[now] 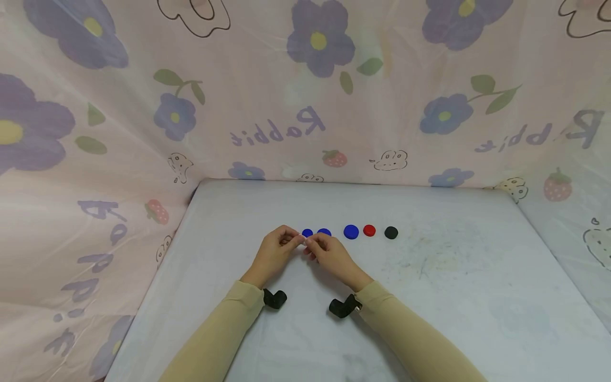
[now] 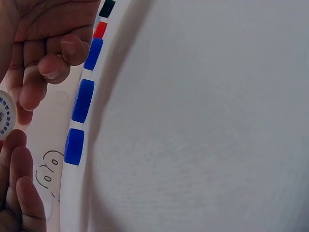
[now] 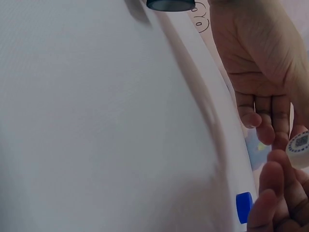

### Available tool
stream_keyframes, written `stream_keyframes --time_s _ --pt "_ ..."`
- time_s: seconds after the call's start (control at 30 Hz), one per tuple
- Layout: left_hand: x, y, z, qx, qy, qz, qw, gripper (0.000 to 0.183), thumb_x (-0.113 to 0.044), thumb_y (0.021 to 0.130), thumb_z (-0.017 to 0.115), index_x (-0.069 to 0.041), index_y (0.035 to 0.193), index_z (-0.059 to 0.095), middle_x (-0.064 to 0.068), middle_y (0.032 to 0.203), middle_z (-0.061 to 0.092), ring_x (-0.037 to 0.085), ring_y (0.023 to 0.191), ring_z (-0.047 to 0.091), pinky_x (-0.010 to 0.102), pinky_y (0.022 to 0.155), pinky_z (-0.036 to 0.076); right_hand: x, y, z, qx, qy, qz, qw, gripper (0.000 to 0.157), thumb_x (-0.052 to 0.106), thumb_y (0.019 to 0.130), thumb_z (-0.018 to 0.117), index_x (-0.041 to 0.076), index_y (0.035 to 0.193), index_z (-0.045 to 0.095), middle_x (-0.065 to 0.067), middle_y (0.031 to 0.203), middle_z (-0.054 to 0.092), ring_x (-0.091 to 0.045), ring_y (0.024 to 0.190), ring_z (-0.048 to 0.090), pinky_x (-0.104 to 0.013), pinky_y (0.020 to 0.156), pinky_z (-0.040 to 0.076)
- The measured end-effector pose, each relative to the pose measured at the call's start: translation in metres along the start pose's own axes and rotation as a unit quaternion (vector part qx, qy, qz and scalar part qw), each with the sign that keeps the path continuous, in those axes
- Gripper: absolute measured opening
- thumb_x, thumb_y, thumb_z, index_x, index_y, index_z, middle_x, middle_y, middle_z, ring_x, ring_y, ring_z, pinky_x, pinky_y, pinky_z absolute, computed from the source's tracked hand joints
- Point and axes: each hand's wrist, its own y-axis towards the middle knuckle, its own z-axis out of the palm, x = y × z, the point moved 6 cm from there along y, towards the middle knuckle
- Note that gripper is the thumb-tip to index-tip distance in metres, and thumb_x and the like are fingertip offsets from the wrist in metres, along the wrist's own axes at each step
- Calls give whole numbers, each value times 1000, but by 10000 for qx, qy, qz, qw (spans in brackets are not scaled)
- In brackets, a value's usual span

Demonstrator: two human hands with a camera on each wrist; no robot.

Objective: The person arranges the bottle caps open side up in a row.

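A white bottle cap [image 2: 6, 116] with blue print is held between both hands; its QR-code face [image 3: 300, 142] shows in the right wrist view. My left hand [image 1: 276, 248] pinches it from the left, and my right hand [image 1: 333, 255] pinches it from the right. Just beyond the fingertips, a row of caps lies on the white table [image 1: 453, 297]. From left to right come a small blue cap [image 1: 307, 233], a partly hidden blue cap [image 1: 324, 232], a larger blue cap [image 1: 351, 232], a red cap [image 1: 369, 230] and a black cap [image 1: 391, 232].
A pink curtain [image 1: 267, 95] printed with flowers hangs behind the table and along its sides. Black wrist mounts [image 1: 276, 299] sit at both cuffs. Faint dark smudges mark the tabletop right of the caps.
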Motion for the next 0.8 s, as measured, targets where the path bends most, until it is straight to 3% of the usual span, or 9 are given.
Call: stream_keyframes --time_s 0.27,0.8 --pt "2 -1 -1 -33 -42 -6 10000 30 -48 88 65 -19 96 65 -4 87 65 15 80 59 33 71 48 1 0 1 25 35 -106 9999 29 37 100 52 12 104 66 -3 91 69 -17 77 63 -34 69 52" --pt "16 -10 4 130 -108 -172 9997 21 -42 92 64 -22 99 64 -5 93 65 15 87 60 36 79 48 -6 -8 8 151 -106 139 9997 29 39 101 50 15 103 64 -1 90 67 -17 77 60 -33 68 50"
